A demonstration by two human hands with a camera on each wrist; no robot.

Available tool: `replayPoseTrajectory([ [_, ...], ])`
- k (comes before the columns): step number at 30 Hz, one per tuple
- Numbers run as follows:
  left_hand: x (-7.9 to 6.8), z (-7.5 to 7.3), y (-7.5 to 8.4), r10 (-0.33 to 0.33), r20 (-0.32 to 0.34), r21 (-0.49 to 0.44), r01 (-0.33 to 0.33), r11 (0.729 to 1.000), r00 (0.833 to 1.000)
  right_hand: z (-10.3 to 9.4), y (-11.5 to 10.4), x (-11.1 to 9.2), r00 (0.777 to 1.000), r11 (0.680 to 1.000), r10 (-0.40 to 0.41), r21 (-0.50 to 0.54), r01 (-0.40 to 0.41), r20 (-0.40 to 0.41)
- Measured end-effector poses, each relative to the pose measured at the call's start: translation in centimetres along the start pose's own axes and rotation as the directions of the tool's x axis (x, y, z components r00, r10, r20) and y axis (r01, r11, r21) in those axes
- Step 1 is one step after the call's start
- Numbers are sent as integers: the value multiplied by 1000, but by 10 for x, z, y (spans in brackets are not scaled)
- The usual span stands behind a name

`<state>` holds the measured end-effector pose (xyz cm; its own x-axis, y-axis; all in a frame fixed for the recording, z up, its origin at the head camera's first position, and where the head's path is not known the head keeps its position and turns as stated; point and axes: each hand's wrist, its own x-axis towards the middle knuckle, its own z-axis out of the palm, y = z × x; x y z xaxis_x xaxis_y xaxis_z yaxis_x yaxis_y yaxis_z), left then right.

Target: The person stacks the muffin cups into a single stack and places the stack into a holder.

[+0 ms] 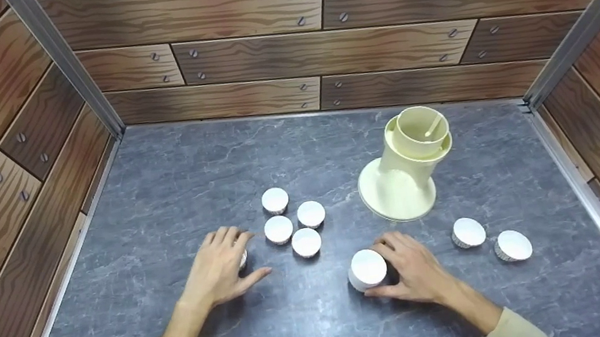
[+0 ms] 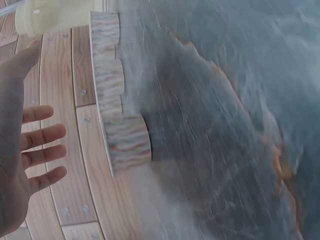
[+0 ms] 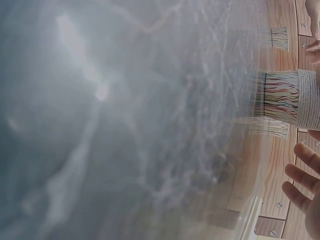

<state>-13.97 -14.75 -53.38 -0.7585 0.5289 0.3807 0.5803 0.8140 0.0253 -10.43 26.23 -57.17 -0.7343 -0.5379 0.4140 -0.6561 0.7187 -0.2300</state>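
My left hand [image 1: 219, 269] is spread above the tabletop, its fingers relaxed. Partly hidden behind it is a white paper baking cup [image 1: 243, 258]; the left wrist view shows a striped baking cup [image 2: 130, 142] apart from the fingers. My right hand [image 1: 415, 269] holds a stack of baking cups [image 1: 367, 270], thumb and forefinger at its opposite sides. Up close this stack [image 3: 282, 97] has coloured wavy stripes and layered rims, and the other fingers [image 3: 298, 197] are away from it. Several more baking cups [image 1: 278, 230] stand grouped between the hands.
Behind the right hand stands a pale yellow holder [image 1: 399, 193] with a wide round base and a smaller cup inside it. Two white baking cups [image 1: 468, 232] are on the right. Wood-patterned walls [image 1: 262, 57] enclose the grey marbled tabletop [image 1: 189, 165] at back and sides.
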Motion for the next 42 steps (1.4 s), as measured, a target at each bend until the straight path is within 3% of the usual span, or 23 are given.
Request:
replayPoseTrajectory([
  [13,-9,3,-22,-85,29,-8,86,996,996,0,1,1,1000,1000,-5,-6,5,1],
  [25,-18,11,-32,-152,78,1,153,988,985,0,0,0,1000,1000,1,-8,-1,-2],
  [42,-23,19,-38,-157,112,-2,158,987,981,-1,-1,1,1000,1000,13,5,-13,18],
])
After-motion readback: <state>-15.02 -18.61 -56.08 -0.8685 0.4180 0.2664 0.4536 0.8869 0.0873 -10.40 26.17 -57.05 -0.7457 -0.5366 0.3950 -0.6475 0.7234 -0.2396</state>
